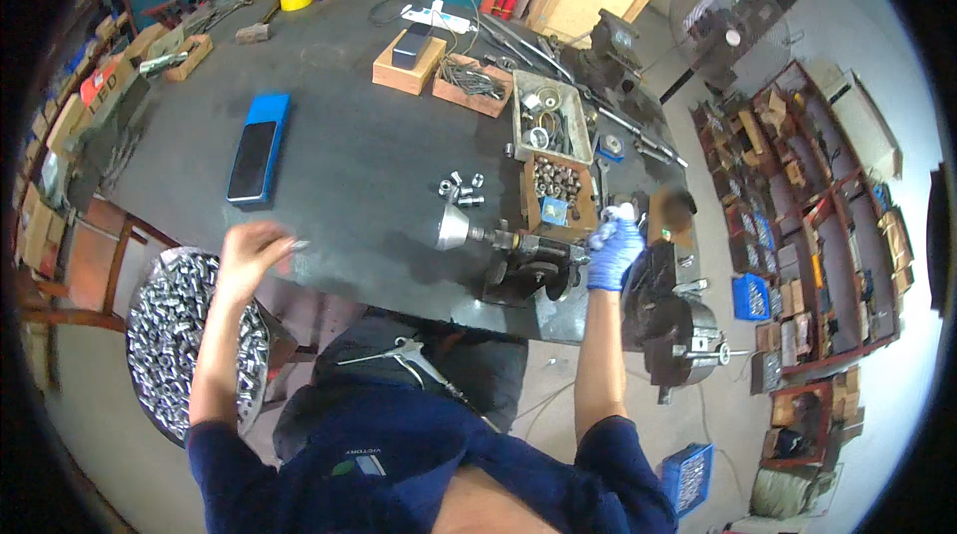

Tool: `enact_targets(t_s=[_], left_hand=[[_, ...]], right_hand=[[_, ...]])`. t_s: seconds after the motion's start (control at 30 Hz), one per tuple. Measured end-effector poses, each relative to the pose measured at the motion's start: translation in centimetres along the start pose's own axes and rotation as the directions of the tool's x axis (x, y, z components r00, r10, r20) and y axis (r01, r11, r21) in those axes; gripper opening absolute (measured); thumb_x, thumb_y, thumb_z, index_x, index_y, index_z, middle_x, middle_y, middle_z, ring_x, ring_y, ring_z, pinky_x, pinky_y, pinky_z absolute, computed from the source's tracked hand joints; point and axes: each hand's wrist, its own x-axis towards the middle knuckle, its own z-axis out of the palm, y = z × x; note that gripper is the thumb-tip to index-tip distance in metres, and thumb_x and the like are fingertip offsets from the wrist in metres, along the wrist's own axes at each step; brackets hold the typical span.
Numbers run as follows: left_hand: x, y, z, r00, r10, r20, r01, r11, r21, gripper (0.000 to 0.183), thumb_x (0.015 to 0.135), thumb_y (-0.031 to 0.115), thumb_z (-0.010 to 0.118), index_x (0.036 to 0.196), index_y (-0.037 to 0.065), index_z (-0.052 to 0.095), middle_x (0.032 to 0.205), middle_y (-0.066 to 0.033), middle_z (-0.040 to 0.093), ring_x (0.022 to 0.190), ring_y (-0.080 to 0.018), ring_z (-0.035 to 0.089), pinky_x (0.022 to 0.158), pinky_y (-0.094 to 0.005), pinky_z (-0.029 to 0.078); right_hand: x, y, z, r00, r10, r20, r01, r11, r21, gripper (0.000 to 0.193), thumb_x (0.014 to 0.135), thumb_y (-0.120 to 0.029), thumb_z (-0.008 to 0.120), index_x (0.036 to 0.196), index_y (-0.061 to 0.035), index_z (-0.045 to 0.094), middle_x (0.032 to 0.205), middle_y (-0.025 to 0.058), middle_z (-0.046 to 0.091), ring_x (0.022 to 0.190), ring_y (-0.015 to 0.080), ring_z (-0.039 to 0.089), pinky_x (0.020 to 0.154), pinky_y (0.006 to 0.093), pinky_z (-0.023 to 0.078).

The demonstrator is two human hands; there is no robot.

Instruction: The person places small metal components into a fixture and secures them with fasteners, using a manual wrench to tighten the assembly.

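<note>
My left hand (257,257), bare and a little blurred, is over the table's front edge, near the round tub of metal fittings (169,335). Its fingers pinch a small shiny metal fitting (298,245). My right hand (617,253), in a blue glove, is closed at the right end of a dark bench fixture (535,270). What lies inside its fingers is hidden; something whitish shows at the fingertips. A metal cone (453,227) points left from the fixture. Several loose fittings (461,191) lie on the table just beyond the cone.
Behind the fixture stand a box of small metal parts (558,185) and a grey tray (551,115). A blue flat box (261,150) lies on the dark table (339,135). A vise (688,340) is at the right edge. An air gun (409,355) lies by my lap.
</note>
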Motion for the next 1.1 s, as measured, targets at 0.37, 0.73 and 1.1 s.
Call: enact_targets(t_s=[0.37,0.73,1.1], left_hand=[[-4.4,-2.2,-4.1,0.976,0.097,-0.196,0.092,0.628,0.773,0.028,0.075,0.018,0.066,0.092,-0.004,0.061,0.078,-0.0204,0.062,0.071,-0.0344,0.061,0.062,-0.0384,0.047],[18.5,-3.5,19.2,0.955,0.084,0.286,-0.256,0.72,0.645,0.03,0.075,0.031,0.064,0.092,0.005,0.065,0.085,-0.0165,0.065,0.086,-0.0322,0.061,0.076,-0.0413,0.048],[13.3,-3.7,13.5,0.921,0.024,0.388,0.089,0.959,-0.27,0.018,0.073,0.003,0.059,0.09,-0.003,0.06,0.076,-0.0049,0.059,0.07,-0.0107,0.057,0.062,-0.0239,0.046]], right_hand=[[-9.0,1.3,-6.3,0.982,0.135,-0.135,-0.145,0.988,-0.061,0.03,0.089,-0.028,0.053,0.082,0.0009,0.058,0.05,-0.0032,0.042,0.037,0.0041,0.033,0.031,0.019,0.025],[-5.4,4.9,-4.2,0.985,0.117,-0.126,-0.122,0.992,-0.027,0.024,0.088,-0.029,0.056,0.077,-0.0077,0.057,0.052,-0.0064,0.04,0.043,0.0029,0.036,0.041,0.0174,0.027],[-7.2,4.7,-6.1,0.974,0.175,-0.146,-0.153,0.977,0.152,0.027,0.086,-0.031,0.058,0.084,-0.0043,0.057,0.058,-0.0021,0.049,0.043,0.0046,0.041,0.035,0.0169,0.029]])
